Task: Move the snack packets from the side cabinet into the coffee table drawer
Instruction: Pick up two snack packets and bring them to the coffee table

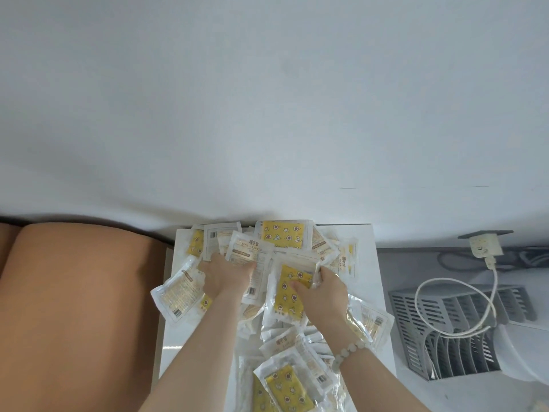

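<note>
a: so where are the snack packets (267,292) right now? the drawer's nowhere in shot.

b: yeah, no drawer visible. they're heaped in a loose pile on the white top of the side cabinet (169,322), spilling from the wall end down toward the camera. tan sofa (80,307) just left of it, a grey slotted rack (454,322) with a white cable (463,292) looped over it to the right.

a: and the hands?

b: left hand (225,278) is pushed into the pile near the far end, fingers buried under a white packet (248,251), so i can't tell if its grip is closed on anything. right hand (323,292), the one with the bead bracelet (347,350), has its grip pinched on the top edge of a yellow star-print packet (289,292), thumb on the front, fingers curled over the seam.

a: how do you reckon they handle?

b: my guess: light, flat, floppy sachets in glossy clear film, so slippery and prone to sliding off each other. one at a time by the sealed edge is safe but slow. i'd scoop a stack between both palms and squeeze from the sides, or the middle ones will probably squirt out. nothing looks fragile.
</note>
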